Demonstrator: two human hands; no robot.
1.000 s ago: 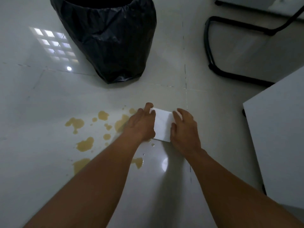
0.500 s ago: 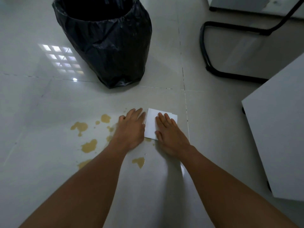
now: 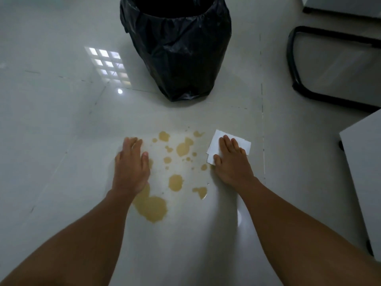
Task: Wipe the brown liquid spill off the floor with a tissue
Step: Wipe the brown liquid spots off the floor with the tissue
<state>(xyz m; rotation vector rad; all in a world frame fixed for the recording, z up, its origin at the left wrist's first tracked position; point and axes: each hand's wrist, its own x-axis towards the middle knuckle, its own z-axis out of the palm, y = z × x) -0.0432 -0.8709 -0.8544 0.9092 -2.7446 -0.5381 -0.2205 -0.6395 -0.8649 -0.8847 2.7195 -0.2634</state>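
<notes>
Brown spill (image 3: 162, 176) between flat hands, right fingers (image 3: 228, 146) straight on tissue (image 3: 216, 143)

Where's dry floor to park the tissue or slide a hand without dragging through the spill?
Dry tile runs right of the tissue toward the white cabinet, and left of the left hand. Between spill and bin lies another bare strip. Crowded: puddles fill the gap up to the right hand.

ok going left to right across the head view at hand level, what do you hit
left hand flat on the floor → brown spill → right hand pressing on the tissue → white cabinet corner
</notes>
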